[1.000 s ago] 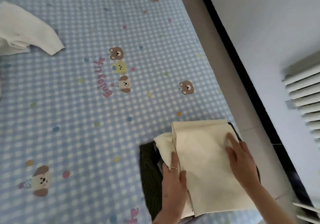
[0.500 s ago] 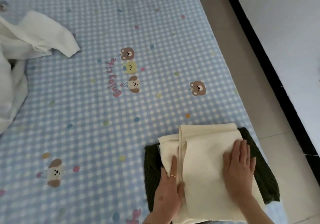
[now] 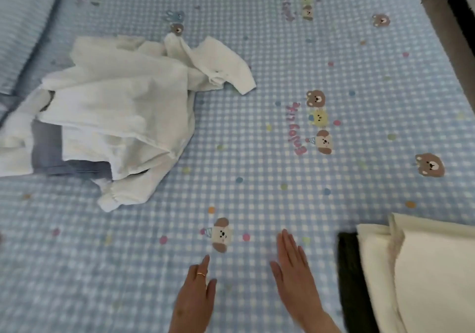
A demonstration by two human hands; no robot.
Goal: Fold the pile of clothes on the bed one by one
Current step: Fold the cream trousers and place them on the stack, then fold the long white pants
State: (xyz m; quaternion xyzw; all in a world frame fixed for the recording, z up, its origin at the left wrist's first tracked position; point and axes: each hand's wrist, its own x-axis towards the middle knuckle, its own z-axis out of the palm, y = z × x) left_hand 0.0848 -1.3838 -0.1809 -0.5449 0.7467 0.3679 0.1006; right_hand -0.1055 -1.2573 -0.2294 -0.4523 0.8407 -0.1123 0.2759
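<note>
Both hands have come off the folded cream garment [image 3: 434, 276], which now rests on a dark green one [image 3: 353, 281] just right of the right hand [image 3: 295, 278]. Left hand [image 3: 195, 299] and right hover flat, empty (fingers spread) over the bed [image 3: 257, 132]. The unfolded white pile [image 3: 123, 111] lies well ahead to their left, likely next.

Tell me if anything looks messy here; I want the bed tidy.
Only the white garment at the far left: it lies crumpled and unfolded, one sleeve flung out, over a grey piece. The cream fold sits neatly on the dark garment.
</note>
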